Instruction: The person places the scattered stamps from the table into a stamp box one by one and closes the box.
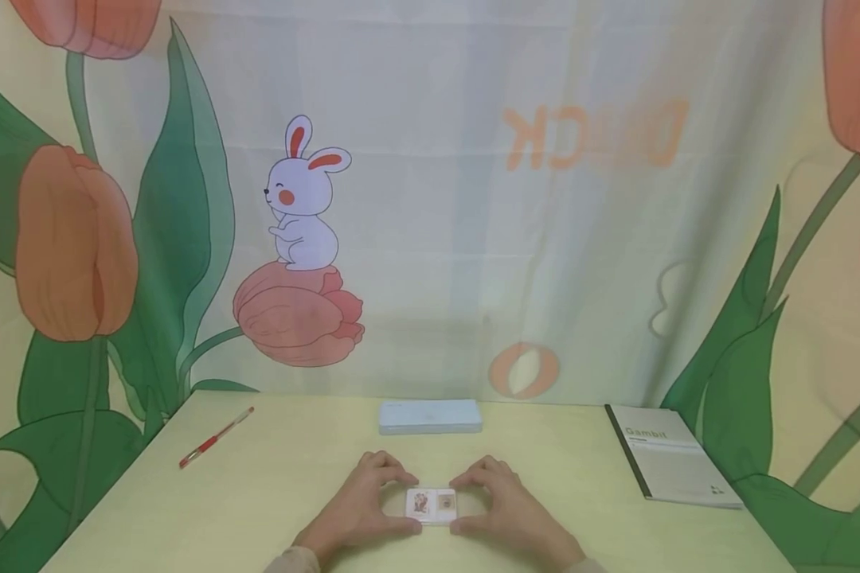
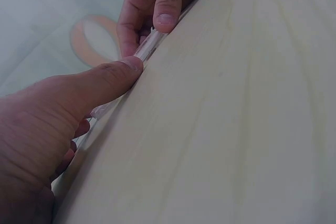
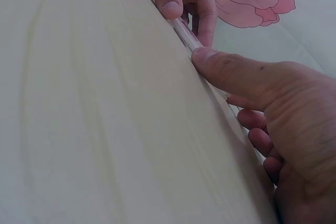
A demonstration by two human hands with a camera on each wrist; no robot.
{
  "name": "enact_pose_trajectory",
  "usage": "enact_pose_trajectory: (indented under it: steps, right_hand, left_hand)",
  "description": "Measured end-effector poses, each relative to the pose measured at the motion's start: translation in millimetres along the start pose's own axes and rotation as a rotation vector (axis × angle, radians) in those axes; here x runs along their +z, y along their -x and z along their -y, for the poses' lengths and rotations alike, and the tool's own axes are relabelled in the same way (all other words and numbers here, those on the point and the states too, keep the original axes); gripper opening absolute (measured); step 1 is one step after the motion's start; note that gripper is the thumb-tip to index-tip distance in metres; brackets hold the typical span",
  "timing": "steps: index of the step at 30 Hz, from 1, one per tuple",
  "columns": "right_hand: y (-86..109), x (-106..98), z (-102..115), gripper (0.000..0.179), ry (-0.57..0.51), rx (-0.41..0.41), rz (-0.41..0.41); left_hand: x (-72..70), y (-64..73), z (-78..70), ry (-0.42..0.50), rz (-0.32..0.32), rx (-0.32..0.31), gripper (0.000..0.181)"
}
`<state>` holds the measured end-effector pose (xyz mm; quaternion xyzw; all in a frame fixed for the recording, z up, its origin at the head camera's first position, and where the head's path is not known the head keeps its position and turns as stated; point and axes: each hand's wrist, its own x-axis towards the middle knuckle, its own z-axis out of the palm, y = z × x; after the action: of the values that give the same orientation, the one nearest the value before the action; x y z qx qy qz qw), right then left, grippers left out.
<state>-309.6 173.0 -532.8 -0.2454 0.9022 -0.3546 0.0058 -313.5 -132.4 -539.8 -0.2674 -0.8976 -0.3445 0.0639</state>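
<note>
A small flat white case with a clear, shiny edge [image 1: 431, 506] lies low over the near middle of the table. Its top carries a colourful figure picture on the left half and a brownish square picture on the right. My left hand [image 1: 361, 503] pinches its left end, thumb at the near edge and fingers at the far edge. The right hand [image 1: 505, 505] grips the other end in the same way. In the left wrist view the case's thin clear side [image 2: 148, 44] shows between both thumbs. The right wrist view shows that thin side [image 3: 186, 34] too.
Behind the hands lies a pale blue oblong box [image 1: 430, 417]. A red pen [image 1: 217, 437] is at the table's left, and a grey notebook with a dark spine [image 1: 674, 458] at the right. A printed curtain [image 1: 430, 199] hangs along the table's back edge.
</note>
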Motion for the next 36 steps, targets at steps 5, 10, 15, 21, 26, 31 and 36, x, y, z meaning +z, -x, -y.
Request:
enact_pose_trajectory:
  steps: [5,10,15,21,26,31,36]
  right_hand:
    - [2.1,-0.2,4.4,0.05,-0.024,-0.005,0.005]
    - [1.9,0.7,3.7,0.05,-0.006,-0.007,0.003]
    - [-0.4,0.7,1.1,0.054,0.011,-0.006,0.005]
    - [-1.1,-0.3,-0.1,0.056,0.011,-0.016,0.005]
    - [0.8,-1.0,2.4,0.055,-0.008,-0.017,0.008]
    - [2.1,-0.7,3.4,0.054,-0.011,-0.017,0.007]
    - [1.8,-0.7,3.9,0.053,-0.008,-0.017,0.0]
  left_hand:
    - [0.6,1.3,0.7,0.004,0.003,-0.001,0.064]
    - [0.3,3.0,0.3,0.003,0.001,0.006,0.063]
    - [-0.2,2.9,-0.1,0.001,-0.004,0.013,0.063]
    - [1.1,0.5,0.9,-0.01,-0.01,0.023,0.064]
    - [1.5,-0.1,0.8,-0.013,-0.009,0.018,0.066]
    - [1.5,1.3,0.3,-0.011,-0.006,0.016,0.066]
    - [0.9,2.3,-1.0,-0.008,-0.011,0.021,0.069]
